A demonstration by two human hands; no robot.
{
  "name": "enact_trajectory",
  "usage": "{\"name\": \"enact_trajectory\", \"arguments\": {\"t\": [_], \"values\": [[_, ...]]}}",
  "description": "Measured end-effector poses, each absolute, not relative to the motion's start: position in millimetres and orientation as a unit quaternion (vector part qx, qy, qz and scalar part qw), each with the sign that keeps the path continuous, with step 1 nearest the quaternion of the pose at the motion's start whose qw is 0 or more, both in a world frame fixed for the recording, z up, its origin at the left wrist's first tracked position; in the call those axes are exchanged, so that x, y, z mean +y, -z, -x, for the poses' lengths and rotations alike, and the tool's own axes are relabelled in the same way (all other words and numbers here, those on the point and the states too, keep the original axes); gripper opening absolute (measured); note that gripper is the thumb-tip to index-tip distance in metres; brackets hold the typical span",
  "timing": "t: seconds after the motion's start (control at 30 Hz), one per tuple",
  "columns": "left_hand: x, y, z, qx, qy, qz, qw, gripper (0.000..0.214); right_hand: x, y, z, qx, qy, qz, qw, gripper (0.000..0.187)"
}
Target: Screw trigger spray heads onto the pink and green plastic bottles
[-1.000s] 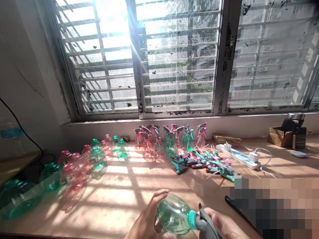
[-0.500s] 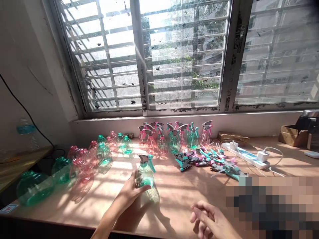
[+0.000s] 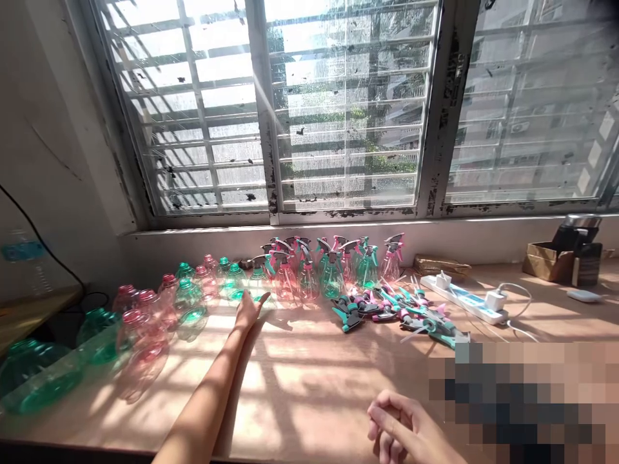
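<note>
My left arm reaches far across the wooden table (image 3: 309, 380). My left hand (image 3: 249, 309) has its fingers stretched out, the tips at the base of a green spray bottle with a trigger head (image 3: 258, 280). That bottle stands upright at the left end of a row of assembled pink and green spray bottles (image 3: 333, 270) under the window. Near the front edge, my right hand (image 3: 401, 428) rests with its fingers loosely curled and nothing in it.
A pile of loose trigger heads (image 3: 391, 312) lies right of centre. Several headless pink and green bottles (image 3: 159, 316) crowd the left side. A white power strip with chargers (image 3: 464, 299) and a cardboard box (image 3: 544, 261) sit at the right.
My left hand carried the green spray bottle from the front of the table to the back row and stood it there. My right hand let go of the trigger head and stayed low.
</note>
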State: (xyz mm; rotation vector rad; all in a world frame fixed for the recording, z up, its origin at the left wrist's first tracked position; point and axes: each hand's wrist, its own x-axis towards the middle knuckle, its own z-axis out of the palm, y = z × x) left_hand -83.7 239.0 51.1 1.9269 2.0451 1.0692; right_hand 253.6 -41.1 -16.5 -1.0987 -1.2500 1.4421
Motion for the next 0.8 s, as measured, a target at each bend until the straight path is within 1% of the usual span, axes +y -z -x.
{"name": "enact_trajectory", "arguments": {"t": [0.1, 0.23, 0.33, 0.43, 0.47, 0.5, 0.57, 0.6, 0.63, 0.67, 0.7, 0.77, 0.8], "values": [[253.4, -46.8, 80.0, 0.687, -0.367, -0.625, 0.044, 0.036, -45.5, 11.5, -252.0, -0.539, -0.554, 0.455, 0.443, 0.054], [258.7, -45.2, 75.0, 0.691, -0.38, -0.615, -0.003, 0.035, -55.2, 3.6, -247.6, -0.583, -0.471, 0.495, 0.439, 0.05], [251.4, -44.3, 67.9, 0.688, -0.405, -0.6, -0.055, 0.036, -58.8, 0.9, -246.3, -0.578, -0.481, 0.491, 0.439, 0.046], [237.3, -43.5, 53.4, 0.655, -0.428, -0.613, -0.107, 0.037, -55.8, 0.1, -253.5, -0.56, -0.479, 0.492, 0.464, 0.045], [231.6, -43.2, 46.1, 0.631, -0.429, -0.635, -0.119, 0.036, -53.4, -0.6, -259.1, -0.56, -0.447, 0.505, 0.481, 0.045], [225.5, -42.9, 37.4, 0.598, -0.424, -0.668, -0.128, 0.036, -50.5, -1.5, -266.8, -0.58, -0.39, 0.517, 0.495, 0.044], [211.8, -41.8, 15.3, 0.514, -0.397, -0.749, -0.131, 0.032, -42.4, -4.1, -288.4, -0.631, -0.227, 0.541, 0.508, 0.044], [204.4, -41.0, 1.9, 0.465, -0.378, -0.79, -0.127, 0.03, -36.7, -5.8, -302.4, -0.656, -0.152, 0.547, 0.497, 0.045], [196.8, -40.1, -12.8, 0.413, -0.355, -0.83, -0.119, 0.028, -29.7, -7.7, -318.1, -0.675, -0.1, 0.561, 0.469, 0.048], [189.1, -39.1, -28.8, 0.366, -0.334, -0.862, -0.11, 0.025, -20.9, -9.8, -335.1, -0.685, -0.035, 0.563, 0.46, 0.051], [181.8, -38.1, -45.6, 0.324, -0.315, -0.886, -0.101, 0.024, -10.3, -12.3, -352.9, -0.687, 0.002, 0.58, 0.438, 0.054], [169.3, -35.9, -79.9, 0.268, -0.292, -0.914, -0.084, 0.026, 15.6, -18.1, -388.6, -0.673, 0.027, 0.643, 0.365, 0.064], [165.0, -34.9, -96.3, 0.256, -0.287, -0.92, -0.077, 0.03, 30.2, -21.3, -405.3, -0.658, 0.024, 0.685, 0.312, 0.072]]}}
